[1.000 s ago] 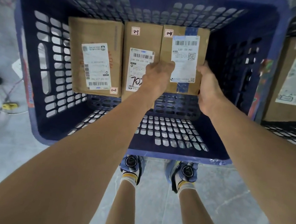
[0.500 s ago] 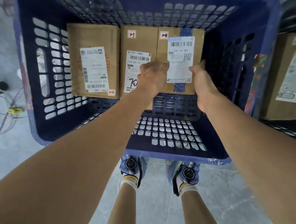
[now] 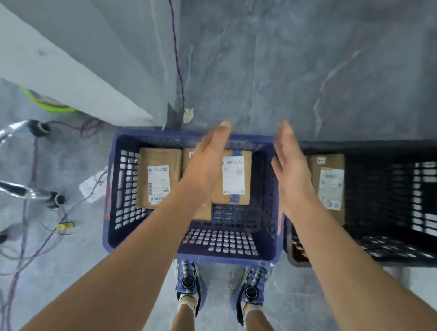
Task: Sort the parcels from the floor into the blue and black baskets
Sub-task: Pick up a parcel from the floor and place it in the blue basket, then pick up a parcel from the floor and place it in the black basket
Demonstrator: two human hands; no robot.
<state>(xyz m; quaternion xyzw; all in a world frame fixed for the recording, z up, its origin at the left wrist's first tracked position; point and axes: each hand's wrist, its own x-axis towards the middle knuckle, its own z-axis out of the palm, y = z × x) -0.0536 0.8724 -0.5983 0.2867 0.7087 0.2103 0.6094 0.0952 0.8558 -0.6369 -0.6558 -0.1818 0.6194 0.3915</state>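
Note:
The blue basket [image 3: 119, 188] stands on the floor in front of my feet with three cardboard parcels side by side at its far end: a left parcel [image 3: 155, 179], a middle one [image 3: 188, 158] mostly hidden by my left arm, and a right parcel [image 3: 233, 181] with a white label. My left hand [image 3: 208, 158] and my right hand [image 3: 289, 166] hover above the basket, fingers straight, palms facing each other, holding nothing. The black basket [image 3: 401, 206] sits to the right and holds one labelled parcel [image 3: 328, 185].
A chrome chair base on castors [image 3: 1, 184] stands at the left among loose cables [image 3: 22, 250]. A grey wall corner [image 3: 86, 64] rises behind the blue basket. Bare grey floor lies beyond the baskets. My feet [image 3: 220, 290] stand just behind the blue basket.
Both hands have let go of the right parcel, which now lies in the blue basket, and have risen above it with fingers spread straight. My head has lifted, so the view is wider.

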